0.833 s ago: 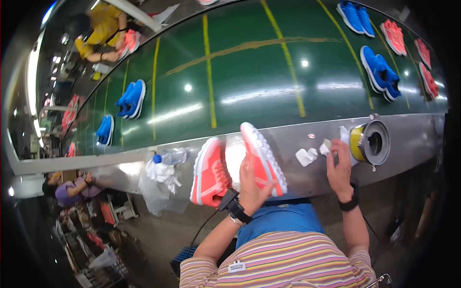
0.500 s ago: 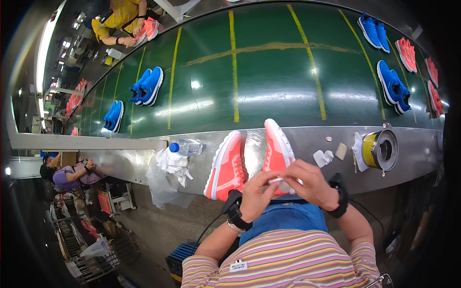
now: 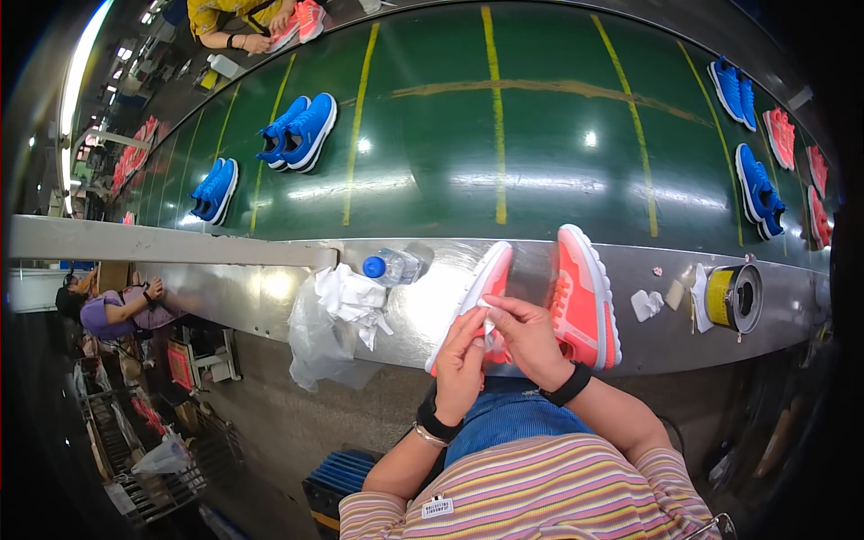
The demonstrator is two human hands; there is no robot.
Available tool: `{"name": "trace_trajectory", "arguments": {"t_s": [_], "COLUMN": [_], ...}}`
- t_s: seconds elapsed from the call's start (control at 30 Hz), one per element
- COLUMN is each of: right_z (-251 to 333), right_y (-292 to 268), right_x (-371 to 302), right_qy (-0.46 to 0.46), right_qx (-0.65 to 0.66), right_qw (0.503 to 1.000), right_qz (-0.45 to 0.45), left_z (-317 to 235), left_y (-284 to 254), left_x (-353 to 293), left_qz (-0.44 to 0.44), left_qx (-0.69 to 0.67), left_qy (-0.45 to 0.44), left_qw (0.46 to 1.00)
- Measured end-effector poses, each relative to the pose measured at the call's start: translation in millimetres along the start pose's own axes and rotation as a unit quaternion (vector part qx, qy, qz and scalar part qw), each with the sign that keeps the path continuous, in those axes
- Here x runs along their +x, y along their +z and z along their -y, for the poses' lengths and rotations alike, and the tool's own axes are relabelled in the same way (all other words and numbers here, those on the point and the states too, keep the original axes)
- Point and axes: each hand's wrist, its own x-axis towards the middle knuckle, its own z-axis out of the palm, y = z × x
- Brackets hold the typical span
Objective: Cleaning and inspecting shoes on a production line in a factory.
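Note:
Both my hands are closed in a pinch around a small white scrap, tissue or cloth (image 3: 488, 317), held above the left shoe. My left hand (image 3: 461, 360) has its fingertips on the lower side of the scrap. My right hand (image 3: 533, 342) grips it from the right with thumb and fingers. Beneath and beside them, on the metal ledge, stands a pair of coral-pink sneakers with white soles. The left sneaker (image 3: 490, 270) is partly covered by my hands; the right sneaker (image 3: 580, 301) shows its laces and side.
Left on the ledge (image 3: 423, 324) are a blue-capped bottle (image 3: 394, 267), crumpled white tissues (image 3: 351, 297) and a plastic bag (image 3: 310, 337). Right are white scraps (image 3: 646, 306) and a yellow can (image 3: 733, 297). Blue sneakers (image 3: 301, 133) stand on the green conveyor belt (image 3: 432, 153); a co-worker's hand (image 3: 256, 42) is beyond.
My hands have moved left, from in front of the right sneaker to over the left one, still holding the white scrap. The view has shifted, so the ledge and belt things sit differently.

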Motion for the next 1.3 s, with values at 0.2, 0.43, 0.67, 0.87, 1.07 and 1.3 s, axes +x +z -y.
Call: {"name": "trace_trajectory", "arguments": {"t_s": [0.2,0.43,0.67,0.87,1.07,1.3], "right_z": [-3,-1,0,-6,-12,-18], "right_y": [9,33,63,72,72,73], "right_x": [27,49,78,90,93,91], "right_qy": [0.051,0.037,-0.061,-0.081,-0.040,-0.020], "right_qx": [0.151,0.006,-0.017,0.003,0.015,0.034], "right_qw": [0.986,0.997,0.998,0.996,0.999,0.999], "right_qz": [0.051,0.061,0.026,0.025,0.021,0.005], "left_z": [18,81,28,-3,-13,-19], "left_y": [-68,-120,-107,-113,-120,-120], "left_x": [31,110,121,123,122,120], "left_qz": [-0.203,-0.157,-0.107,-0.092,-0.079,-0.078], "left_qx": [0.144,0.281,0.420,0.560,0.640,0.662], "left_qy": [0.068,0.174,0.252,0.310,0.350,0.393], "left_qw": [0.966,0.931,0.865,0.763,0.680,0.633]}}
